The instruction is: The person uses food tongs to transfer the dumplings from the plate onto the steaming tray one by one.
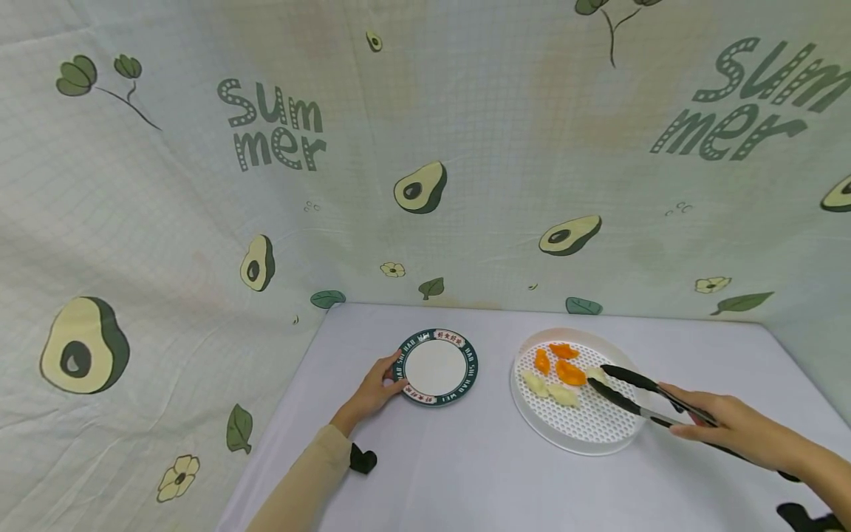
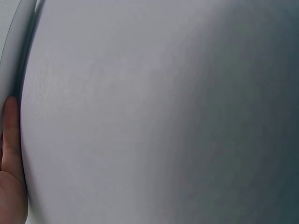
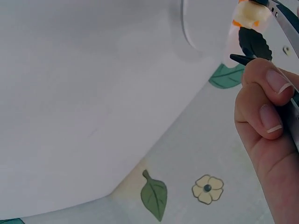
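Note:
My left hand (image 1: pixel 374 390) holds a round plate (image 1: pixel 435 368) by its left rim, thumb on the rim's top. The plate is white with a dark green lettered border, and nothing lies on it. In the left wrist view, a finger (image 2: pixel 11 126) runs along its edge. To the right stands a round white perforated tray (image 1: pixel 598 428) carrying orange pieces (image 1: pixel 570 372) and pale yellow pieces (image 1: pixel 563 394). My right hand (image 1: pixel 734 425) grips black-tipped metal tongs (image 1: pixel 617 397), whose spread tips reach over the tray on either side of a pale yellow piece (image 1: pixel 595 374).
A white cloth covers the table (image 1: pixel 492 458). Behind and to the left hangs a pale curtain (image 1: pixel 492 148) printed with avocados and leaves. A dark heart-shaped mark (image 1: pixel 363 459) shows beside my left sleeve (image 1: pixel 306 476).

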The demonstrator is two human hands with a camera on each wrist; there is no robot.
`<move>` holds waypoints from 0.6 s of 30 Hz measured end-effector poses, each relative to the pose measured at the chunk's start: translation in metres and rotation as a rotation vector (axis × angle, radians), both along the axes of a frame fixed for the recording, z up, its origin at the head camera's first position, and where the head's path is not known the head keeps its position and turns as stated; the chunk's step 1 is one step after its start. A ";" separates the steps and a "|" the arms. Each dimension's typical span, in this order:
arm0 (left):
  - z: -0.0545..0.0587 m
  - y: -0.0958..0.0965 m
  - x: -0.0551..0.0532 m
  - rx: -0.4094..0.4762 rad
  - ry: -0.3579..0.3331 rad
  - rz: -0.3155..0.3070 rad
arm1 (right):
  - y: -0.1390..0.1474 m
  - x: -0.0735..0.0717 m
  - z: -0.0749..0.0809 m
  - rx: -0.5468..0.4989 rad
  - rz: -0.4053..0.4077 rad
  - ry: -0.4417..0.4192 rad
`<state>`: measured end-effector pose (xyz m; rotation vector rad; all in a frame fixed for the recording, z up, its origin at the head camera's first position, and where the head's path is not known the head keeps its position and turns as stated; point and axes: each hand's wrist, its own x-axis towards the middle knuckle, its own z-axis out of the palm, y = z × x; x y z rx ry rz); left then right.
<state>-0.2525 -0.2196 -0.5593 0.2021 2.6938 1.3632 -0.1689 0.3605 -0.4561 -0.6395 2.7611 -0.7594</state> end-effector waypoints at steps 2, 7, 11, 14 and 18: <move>0.000 0.000 -0.001 -0.005 0.007 0.001 | 0.002 -0.001 0.000 0.004 -0.009 -0.017; 0.001 0.001 -0.001 -0.002 -0.005 0.017 | 0.006 -0.002 -0.001 0.023 -0.034 -0.031; 0.000 0.001 0.000 -0.003 -0.011 0.023 | 0.006 -0.003 -0.002 0.034 -0.046 -0.033; 0.000 0.001 0.000 -0.002 -0.012 0.021 | 0.006 -0.004 -0.002 0.042 -0.051 -0.049; 0.000 0.002 0.000 0.003 -0.011 0.018 | 0.006 -0.006 -0.001 0.037 -0.039 -0.057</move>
